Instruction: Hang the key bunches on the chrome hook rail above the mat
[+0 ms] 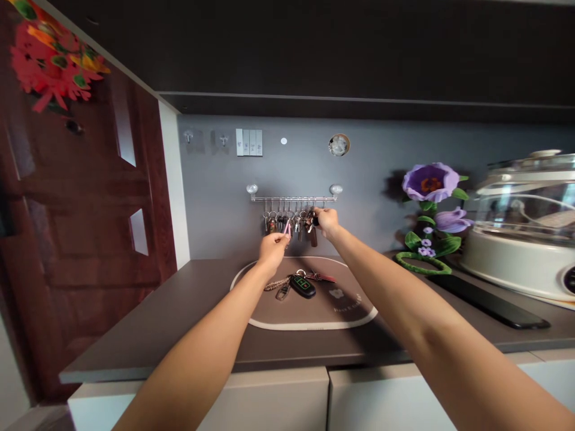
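Keys (297, 227) hang in bunches, too tightly packed to count, from one hooked rail (294, 199) held to the wall by two clear suction cups (336, 189). There are two hands: the left grip (273, 248) pinches one pink strap (288, 227) among the bunches; the right grip (328, 222) curls at the dark keys near the rail's right end, though whether it grasps them I cannot tell. Below, one mat (274, 314) bears one black fob (302, 285), one braided strap (277, 284), one metal clip (283, 292) and one red piece (324, 277). The mat's front rim lies near the front edge of the bench (179, 317). Open room for moving runs left of the mat; on the right, one phone (489, 301), two large purple flowers (431, 181) and one appliance (521, 257) narrow it. One cabinet (314, 54) overhangs above.
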Motion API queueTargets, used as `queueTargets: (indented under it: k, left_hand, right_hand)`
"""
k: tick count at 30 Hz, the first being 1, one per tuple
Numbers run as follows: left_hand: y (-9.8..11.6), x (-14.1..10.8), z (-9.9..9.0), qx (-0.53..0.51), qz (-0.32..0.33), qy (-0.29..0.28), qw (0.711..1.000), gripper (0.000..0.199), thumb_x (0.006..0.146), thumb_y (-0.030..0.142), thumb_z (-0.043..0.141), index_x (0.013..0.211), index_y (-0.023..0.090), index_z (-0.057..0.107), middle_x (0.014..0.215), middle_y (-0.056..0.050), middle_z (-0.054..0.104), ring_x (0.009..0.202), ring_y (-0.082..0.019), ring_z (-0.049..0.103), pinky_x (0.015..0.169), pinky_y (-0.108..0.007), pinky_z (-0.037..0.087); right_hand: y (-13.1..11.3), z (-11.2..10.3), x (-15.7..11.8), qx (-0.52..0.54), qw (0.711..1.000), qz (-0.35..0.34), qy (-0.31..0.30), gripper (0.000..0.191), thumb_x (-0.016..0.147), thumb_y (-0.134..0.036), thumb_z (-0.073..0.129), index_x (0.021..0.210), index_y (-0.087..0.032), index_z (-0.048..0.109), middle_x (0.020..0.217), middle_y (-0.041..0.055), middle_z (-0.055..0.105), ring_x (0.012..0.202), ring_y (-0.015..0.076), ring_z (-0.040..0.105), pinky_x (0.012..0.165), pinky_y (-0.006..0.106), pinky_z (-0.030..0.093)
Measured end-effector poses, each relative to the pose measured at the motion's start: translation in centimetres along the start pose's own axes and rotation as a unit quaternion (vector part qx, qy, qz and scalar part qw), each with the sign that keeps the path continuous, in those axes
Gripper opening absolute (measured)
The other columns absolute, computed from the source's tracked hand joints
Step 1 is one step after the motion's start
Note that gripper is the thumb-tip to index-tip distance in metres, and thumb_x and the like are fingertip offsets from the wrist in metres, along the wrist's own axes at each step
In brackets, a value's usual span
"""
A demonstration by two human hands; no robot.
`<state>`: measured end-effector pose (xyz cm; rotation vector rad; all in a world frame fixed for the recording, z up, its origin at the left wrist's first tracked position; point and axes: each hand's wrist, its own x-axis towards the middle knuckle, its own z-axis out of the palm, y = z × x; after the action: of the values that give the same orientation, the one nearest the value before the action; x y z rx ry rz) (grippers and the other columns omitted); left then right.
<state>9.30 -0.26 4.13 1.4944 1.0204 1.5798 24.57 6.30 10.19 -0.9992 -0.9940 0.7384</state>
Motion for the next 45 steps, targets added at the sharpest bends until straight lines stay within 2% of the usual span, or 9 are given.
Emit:
queueTargets:
  k: [4,14,20,27,30,35,38,42,45]
  left_hand:
    - [-0.1,0.1,-0.1,0.003,0.004,0.000,1.000,0.018,0.068,0.027,0.056,0.073,0.013,0.066,0.063,-0.004,0.061,0.057,-0.011,0.049,0.057,-0.023,0.036]
    - [-0.5,0.3,-0.3,0.024,-0.004,0.005,1.000,0.019,0.067,0.028,0.057,0.073,0.013,0.066,0.066,-0.004,0.062,0.059,-0.012,0.050,0.058,-0.024,0.037]
    - [-0.5,0.3,-0.3,0.020,0.002,-0.004,1.000,0.019,0.068,0.029,0.057,0.071,0.013,0.067,0.063,-0.004,0.061,0.059,-0.012,0.051,0.061,-0.025,0.038]
    - [-0.9,0.6,-0.5,0.025,-0.009,-0.022,0.999,0.017,0.066,0.027,0.059,0.073,0.013,0.067,0.065,-0.004,0.062,0.059,-0.012,0.051,0.060,-0.024,0.037]
    - [-1.0,0.6,-0.5,0.020,-0.014,-0.040,0.999,0.015,0.063,0.026,0.062,0.070,0.014,0.067,0.062,-0.003,0.061,0.058,-0.012,0.051,0.059,-0.024,0.037]
    - [-0.8,0.3,-0.6,0.046,-0.007,-0.063,0.997,0.015,0.060,0.027,0.065,0.068,0.014,0.067,0.059,-0.002,0.060,0.054,-0.010,0.047,0.059,-0.025,0.036]
    - [-0.8,0.2,-0.7,0.062,-0.007,-0.079,0.995,0.014,0.059,0.024,0.067,0.068,0.014,0.067,0.058,-0.001,0.059,0.052,-0.010,0.046,0.060,-0.025,0.036]
    - [-1.1,0.3,-0.9,0.081,-0.009,-0.118,0.990,0.012,0.056,0.021,0.069,0.066,0.013,0.067,0.058,-0.002,0.060,0.055,-0.010,0.048,0.063,-0.025,0.038]
    - [-1.5,0.5,-1.1,0.108,0.001,-0.164,0.980,0.015,0.054,0.022,0.070,0.066,0.013,0.067,0.060,-0.002,0.062,0.057,-0.010,0.050,0.063,-0.025,0.039]
  right_hand:
    - [0.4,0.1,0.4,-0.006,1.000,0.001,0.007,0.015,0.076,-0.020,0.048,0.061,-0.019,0.045,0.044,-0.0011,0.046,0.042,0.0121,0.047,0.041,0.026,0.042]
    - [2.0,-0.7,0.3,-0.002,0.999,-0.008,-0.039,0.016,0.074,-0.023,0.052,0.061,-0.016,0.048,0.047,0.0001,0.050,0.040,0.0106,0.046,0.043,0.026,0.041]
    - [3.0,-1.1,1.2,-0.036,0.998,-0.048,0.000,0.019,0.068,-0.031,0.057,0.063,-0.015,0.050,0.048,-0.0034,0.049,0.045,0.0079,0.044,0.048,0.022,0.039]
    - [3.4,-1.4,0.9,-0.048,0.997,-0.064,-0.007,0.016,0.066,-0.030,0.055,0.068,-0.014,0.053,0.054,-0.0032,0.050,0.050,0.0074,0.044,0.052,0.021,0.038]
    - [3.4,-1.8,0.4,-0.064,0.996,-0.060,-0.024,0.011,0.067,-0.024,0.052,0.073,-0.014,0.054,0.059,-0.0022,0.053,0.054,0.0079,0.046,0.057,0.022,0.040]
    - [3.3,-2.5,-1.0,-0.103,0.991,-0.084,0.031,0.019,0.065,-0.019,0.054,0.084,-0.016,0.054,0.084,0.0031,0.059,0.075,0.0112,0.052,0.075,0.026,0.040]
    - [3.3,-2.8,-2.6,-0.111,0.989,-0.087,0.038,0.020,0.066,-0.019,0.054,0.085,-0.017,0.054,0.090,0.0041,0.059,0.081,0.0125,0.053,0.079,0.027,0.039]
    - [3.4,-3.4,-5.6,-0.099,0.992,-0.068,-0.024,0.016,0.068,-0.020,0.052,0.083,-0.017,0.054,0.076,0.0023,0.060,0.070,0.0130,0.053,0.069,0.028,0.041]
    - [4.1,-3.9,-7.3,-0.104,0.987,-0.086,-0.085,0.013,0.069,-0.020,0.051,0.080,-0.016,0.056,0.071,0.0020,0.061,0.068,0.0125,0.053,0.069,0.028,0.041]
